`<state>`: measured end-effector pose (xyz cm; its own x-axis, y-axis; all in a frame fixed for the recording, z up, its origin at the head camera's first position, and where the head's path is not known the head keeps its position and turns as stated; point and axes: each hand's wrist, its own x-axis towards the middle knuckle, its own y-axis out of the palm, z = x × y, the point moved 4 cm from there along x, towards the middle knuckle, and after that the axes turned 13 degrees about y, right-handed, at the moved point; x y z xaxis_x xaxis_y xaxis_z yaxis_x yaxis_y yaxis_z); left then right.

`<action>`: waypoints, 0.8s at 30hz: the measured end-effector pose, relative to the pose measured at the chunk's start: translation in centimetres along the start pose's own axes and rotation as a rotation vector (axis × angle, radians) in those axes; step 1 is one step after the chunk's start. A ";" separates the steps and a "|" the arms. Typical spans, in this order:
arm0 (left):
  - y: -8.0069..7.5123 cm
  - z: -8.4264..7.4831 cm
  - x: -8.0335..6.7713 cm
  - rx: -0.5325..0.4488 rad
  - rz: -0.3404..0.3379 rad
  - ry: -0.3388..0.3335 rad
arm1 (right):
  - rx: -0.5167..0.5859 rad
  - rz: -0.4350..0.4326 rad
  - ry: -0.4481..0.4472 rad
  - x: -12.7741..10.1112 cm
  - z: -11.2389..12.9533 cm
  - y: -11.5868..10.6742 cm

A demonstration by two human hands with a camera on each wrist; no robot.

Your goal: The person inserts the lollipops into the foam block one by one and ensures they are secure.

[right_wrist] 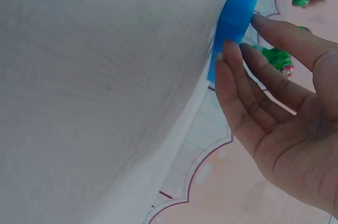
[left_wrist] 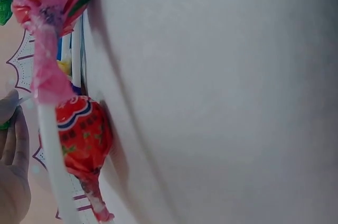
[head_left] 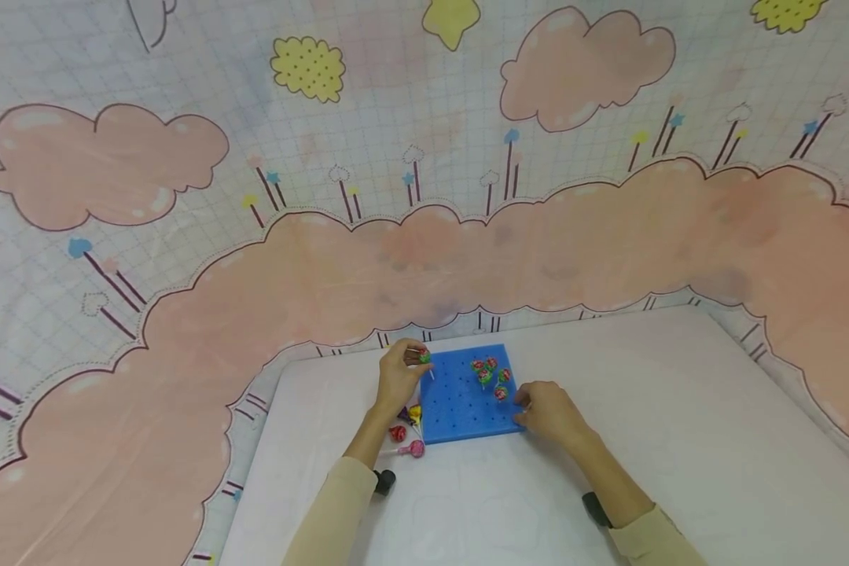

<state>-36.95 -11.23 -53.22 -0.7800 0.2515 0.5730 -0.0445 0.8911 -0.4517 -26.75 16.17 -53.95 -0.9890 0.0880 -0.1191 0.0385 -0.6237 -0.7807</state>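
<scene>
My left hand [head_left: 398, 376] pinches a green-wrapped lollipop [head_left: 424, 357] by its head, its white stick pointing down at the left edge of the blue pegboard-like foam block [head_left: 460, 405]. In the left wrist view the left hand [left_wrist: 13, 171] shows only in part, at the left border. My right hand [head_left: 550, 409] is at the block's right edge, its fingertips touching the side near the front corner. Seen from the right wrist, its fingers [right_wrist: 264, 113] are extended and gently bent. Several green-and-red lollipops [head_left: 484, 377] stand in the block's holes toward the right.
Left of the block lie a pink lollipop [head_left: 416, 449], a red lollipop [head_left: 398, 433], a yellow lollipop [head_left: 415, 413] and a purple-wrapped one [head_left: 403, 414]. All rest on a white table [head_left: 481, 503]. Behind it hangs a cloth [head_left: 396, 267] printed with clouds.
</scene>
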 end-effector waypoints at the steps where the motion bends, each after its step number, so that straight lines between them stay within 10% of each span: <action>1: 0.0 0.0 0.0 0.001 0.002 -0.002 | 0.001 -0.001 0.001 0.0 0.0 0.0; 24: 0.3 -0.4 -0.1 0.124 0.106 0.021 | 0.009 0.009 0.010 -0.2 0.0 0.1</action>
<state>-36.62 -10.84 -53.19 -0.7713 0.3504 0.5313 -0.0405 0.8061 -0.5904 -26.52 16.14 -53.99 -0.9871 0.0898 -0.1325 0.0464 -0.6317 -0.7739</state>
